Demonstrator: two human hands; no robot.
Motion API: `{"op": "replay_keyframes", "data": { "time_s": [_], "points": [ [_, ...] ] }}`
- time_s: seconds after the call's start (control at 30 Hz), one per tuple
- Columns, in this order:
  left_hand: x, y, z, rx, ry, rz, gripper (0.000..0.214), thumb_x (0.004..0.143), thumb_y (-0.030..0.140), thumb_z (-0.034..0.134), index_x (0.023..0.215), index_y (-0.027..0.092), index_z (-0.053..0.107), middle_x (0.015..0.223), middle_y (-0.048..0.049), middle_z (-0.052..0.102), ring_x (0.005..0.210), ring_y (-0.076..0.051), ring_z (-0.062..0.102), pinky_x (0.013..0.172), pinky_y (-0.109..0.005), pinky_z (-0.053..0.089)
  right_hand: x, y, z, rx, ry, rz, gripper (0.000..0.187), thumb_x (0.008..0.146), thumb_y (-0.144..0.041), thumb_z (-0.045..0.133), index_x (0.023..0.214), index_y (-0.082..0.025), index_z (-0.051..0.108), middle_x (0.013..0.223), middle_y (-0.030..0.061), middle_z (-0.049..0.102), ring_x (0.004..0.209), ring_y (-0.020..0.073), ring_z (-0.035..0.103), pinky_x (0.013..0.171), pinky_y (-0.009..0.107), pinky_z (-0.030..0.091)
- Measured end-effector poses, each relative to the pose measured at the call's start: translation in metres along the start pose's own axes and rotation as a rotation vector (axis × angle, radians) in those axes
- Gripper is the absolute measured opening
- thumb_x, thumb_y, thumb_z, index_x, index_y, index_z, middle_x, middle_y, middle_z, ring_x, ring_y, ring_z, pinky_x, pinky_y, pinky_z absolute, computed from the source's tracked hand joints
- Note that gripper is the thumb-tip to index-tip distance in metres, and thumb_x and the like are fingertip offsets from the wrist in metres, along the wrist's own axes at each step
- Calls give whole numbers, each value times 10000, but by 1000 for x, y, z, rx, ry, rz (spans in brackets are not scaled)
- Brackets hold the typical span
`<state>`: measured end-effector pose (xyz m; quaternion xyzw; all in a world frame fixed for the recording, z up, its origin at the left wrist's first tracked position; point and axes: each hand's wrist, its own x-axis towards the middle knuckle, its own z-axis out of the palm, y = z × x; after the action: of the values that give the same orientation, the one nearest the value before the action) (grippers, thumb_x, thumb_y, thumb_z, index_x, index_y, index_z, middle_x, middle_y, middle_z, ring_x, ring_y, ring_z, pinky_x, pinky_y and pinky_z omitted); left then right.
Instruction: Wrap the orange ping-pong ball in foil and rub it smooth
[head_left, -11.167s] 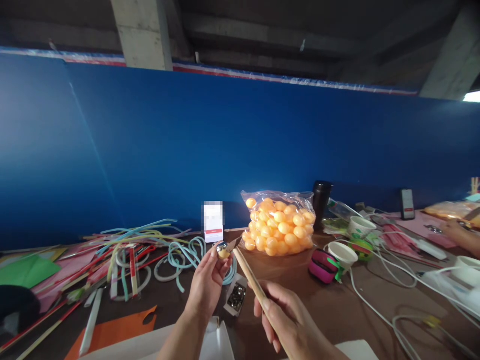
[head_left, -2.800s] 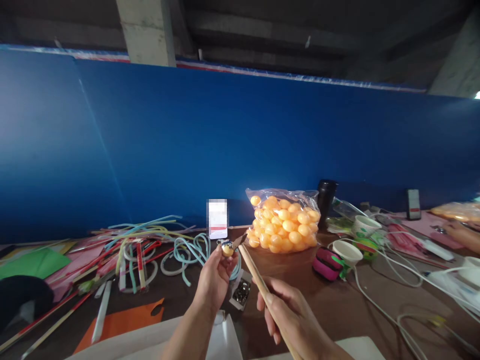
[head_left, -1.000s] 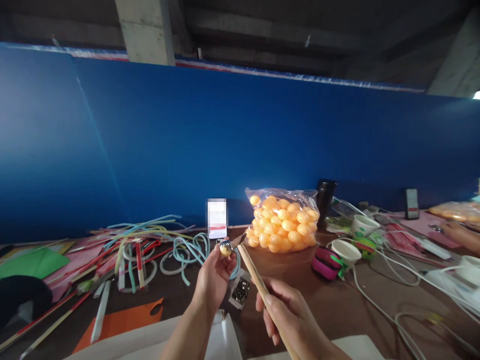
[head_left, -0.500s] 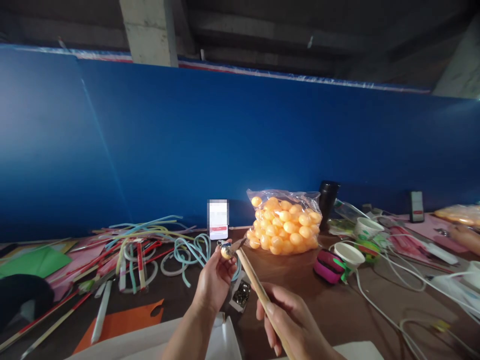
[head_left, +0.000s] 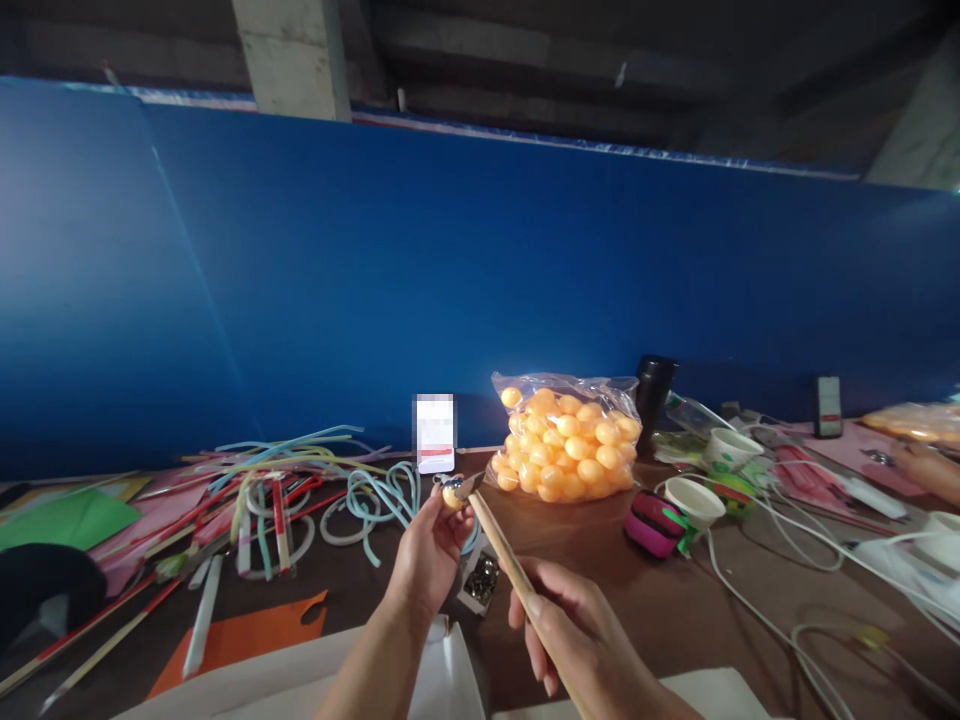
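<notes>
My left hand (head_left: 429,548) pinches a small orange ball (head_left: 453,493) with a shiny silver part on it, held up above the table. In my right hand (head_left: 566,620) is a hammer (head_left: 501,538), gripped round its long wooden handle. Its dark metal head is right beside the ball; I cannot tell whether the two touch. Below and between my hands stands a small open box (head_left: 480,582) of shiny metal pieces. A clear plastic bag (head_left: 566,440) full of orange balls sits just beyond my right hand.
A phone (head_left: 435,435) leans against the blue wall. Tubes (head_left: 375,500) and strips lie tangled at the left, near orange paper (head_left: 247,640). At the right are a magenta case (head_left: 651,525), paper cups (head_left: 694,500), a black bottle (head_left: 656,405) and white cables (head_left: 750,600). Another person's hand (head_left: 924,468) shows far right.
The hammer head has tilted slightly and shifted a little against the ball. Both hands keep their grips, and the whole view has shifted slightly.
</notes>
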<state>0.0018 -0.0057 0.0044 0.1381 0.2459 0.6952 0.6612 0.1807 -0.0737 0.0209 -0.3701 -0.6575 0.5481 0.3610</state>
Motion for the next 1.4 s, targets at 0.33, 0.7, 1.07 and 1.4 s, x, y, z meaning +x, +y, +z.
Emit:
{"op": "replay_keyframes", "data": {
  "time_s": [0.33, 0.7, 1.07, 1.4],
  "points": [
    [-2, 1, 2, -19, 15, -16, 173, 902, 174, 526, 984, 93, 655, 770, -102, 708, 623, -141, 669, 572, -227, 568, 0, -3, 1, 11, 50, 20, 391, 914, -526, 470, 837, -156, 570, 490, -47, 508, 386, 82, 442, 407, 175, 342],
    [-1, -1, 0, 15, 12, 10, 158, 890, 180, 547, 979, 101, 652, 801, -97, 709, 644, -135, 669, 594, -228, 566, 0, -7, 3, 15, 68, 22, 371, 901, -513, 483, 794, -164, 551, 475, -52, 497, 371, 77, 429, 393, 171, 325],
    [0, -2, 1, 37, 5, 56, 122, 878, 172, 556, 921, 103, 646, 795, -88, 696, 655, -133, 665, 622, -231, 568, 1, -3, 2, 50, 88, 14, 364, 902, -502, 488, 808, -160, 567, 473, -53, 492, 375, 76, 421, 391, 173, 325],
    [-1, -2, 0, 40, -11, 70, 126, 863, 167, 574, 948, 107, 645, 804, -82, 695, 672, -141, 667, 644, -240, 566, 1, -3, 2, 89, 90, 15, 336, 898, -478, 498, 806, -161, 560, 508, -43, 515, 378, 69, 419, 389, 171, 323]
  ]
}}
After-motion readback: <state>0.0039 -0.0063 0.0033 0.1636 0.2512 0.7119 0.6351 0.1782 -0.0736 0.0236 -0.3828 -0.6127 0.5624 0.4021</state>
